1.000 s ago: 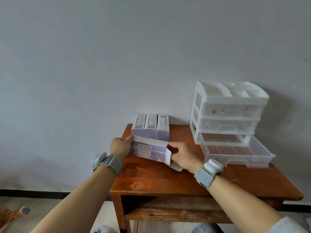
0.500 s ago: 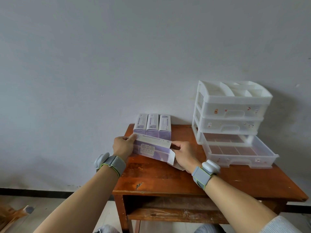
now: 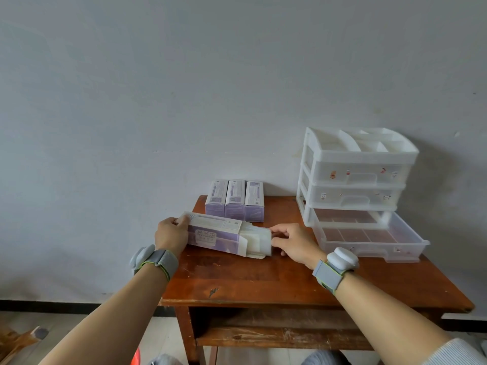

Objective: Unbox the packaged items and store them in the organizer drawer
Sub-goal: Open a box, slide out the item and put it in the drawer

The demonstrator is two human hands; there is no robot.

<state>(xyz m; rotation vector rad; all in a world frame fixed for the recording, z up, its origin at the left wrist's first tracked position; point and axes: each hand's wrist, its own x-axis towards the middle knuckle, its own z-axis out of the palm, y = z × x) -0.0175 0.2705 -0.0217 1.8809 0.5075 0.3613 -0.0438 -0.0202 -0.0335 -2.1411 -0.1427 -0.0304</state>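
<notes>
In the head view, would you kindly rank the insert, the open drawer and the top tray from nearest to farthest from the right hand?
1. Insert: at the right hand's fingertips, on its left.
2. Open drawer: just to its right.
3. Top tray: highest up, back right.

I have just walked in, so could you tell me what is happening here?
A person is unboxing at the table. The left grip holds a purple box; the right grip pinches the white insert sticking out of its open end. Three more boxes stand behind, and the bottom drawer of the organizer is pulled out.
</notes>
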